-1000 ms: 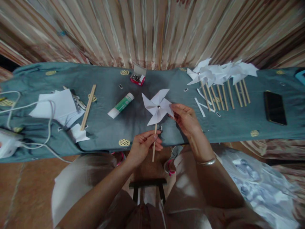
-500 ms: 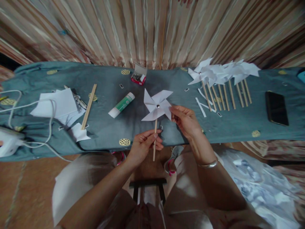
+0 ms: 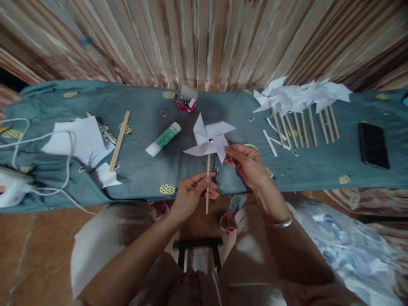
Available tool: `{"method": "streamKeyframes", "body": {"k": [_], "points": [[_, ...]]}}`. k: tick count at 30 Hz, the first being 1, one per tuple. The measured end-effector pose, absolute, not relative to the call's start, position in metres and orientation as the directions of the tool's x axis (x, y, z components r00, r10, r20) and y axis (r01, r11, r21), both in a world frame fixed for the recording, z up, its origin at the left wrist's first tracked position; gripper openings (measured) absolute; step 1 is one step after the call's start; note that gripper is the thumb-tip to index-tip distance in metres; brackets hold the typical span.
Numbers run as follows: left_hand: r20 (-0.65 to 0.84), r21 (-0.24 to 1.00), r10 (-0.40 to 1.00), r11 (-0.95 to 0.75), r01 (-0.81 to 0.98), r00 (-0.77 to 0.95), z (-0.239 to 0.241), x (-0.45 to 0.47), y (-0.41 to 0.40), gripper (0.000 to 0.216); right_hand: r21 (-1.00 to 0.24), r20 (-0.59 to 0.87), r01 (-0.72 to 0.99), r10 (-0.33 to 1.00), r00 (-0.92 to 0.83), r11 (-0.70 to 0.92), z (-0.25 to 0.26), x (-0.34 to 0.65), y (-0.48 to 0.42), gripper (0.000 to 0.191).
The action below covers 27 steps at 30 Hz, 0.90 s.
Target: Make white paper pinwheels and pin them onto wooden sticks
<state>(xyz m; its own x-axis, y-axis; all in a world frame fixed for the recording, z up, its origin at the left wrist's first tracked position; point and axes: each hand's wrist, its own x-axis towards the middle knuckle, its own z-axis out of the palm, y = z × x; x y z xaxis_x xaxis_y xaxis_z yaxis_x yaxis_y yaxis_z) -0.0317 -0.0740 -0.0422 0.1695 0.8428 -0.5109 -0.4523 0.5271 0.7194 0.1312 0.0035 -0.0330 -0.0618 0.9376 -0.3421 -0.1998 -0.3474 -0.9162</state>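
My left hand (image 3: 196, 191) pinches the wooden stick (image 3: 208, 168) of a white paper pinwheel (image 3: 212, 140), held upright over the table's front part. A shiny pin head marks the pinwheel's centre. On its right side, my right hand (image 3: 247, 163) is closed with thumb and forefinger at the lower right blade. Behind that hand, a yellow-green loop (image 3: 250, 146) and a thin grey tip show; the rest is hidden. To the left lies a green and white glue stick (image 3: 163, 139). An open red box (image 3: 186, 97) of small metal pins stands behind.
Several finished pinwheels (image 3: 301, 97) lie at the back right, near white paper strips (image 3: 270, 140). A black phone (image 3: 373, 145) is at far right. On the left are paper sheets (image 3: 75, 136), wooden sticks (image 3: 120, 140), and a white cable (image 3: 68, 170) running over the table edge.
The pinwheel's blades have turned a little clockwise. My right hand's fingers have shifted slightly down and left, uncovering the yellow-green loop. My left hand stays on the stick.
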Motion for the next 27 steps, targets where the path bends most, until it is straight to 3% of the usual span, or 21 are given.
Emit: {"method": "streamKeyframes", "body": {"k": [27], "points": [[-0.497, 0.722, 0.853, 0.510, -0.468, 0.162, -0.045, -0.031, -0.074, 0.047, -0.914, -0.350, -0.157, 0.923, -0.158, -0.373, -0.032, 0.121, -0.009, 0.033]]}}
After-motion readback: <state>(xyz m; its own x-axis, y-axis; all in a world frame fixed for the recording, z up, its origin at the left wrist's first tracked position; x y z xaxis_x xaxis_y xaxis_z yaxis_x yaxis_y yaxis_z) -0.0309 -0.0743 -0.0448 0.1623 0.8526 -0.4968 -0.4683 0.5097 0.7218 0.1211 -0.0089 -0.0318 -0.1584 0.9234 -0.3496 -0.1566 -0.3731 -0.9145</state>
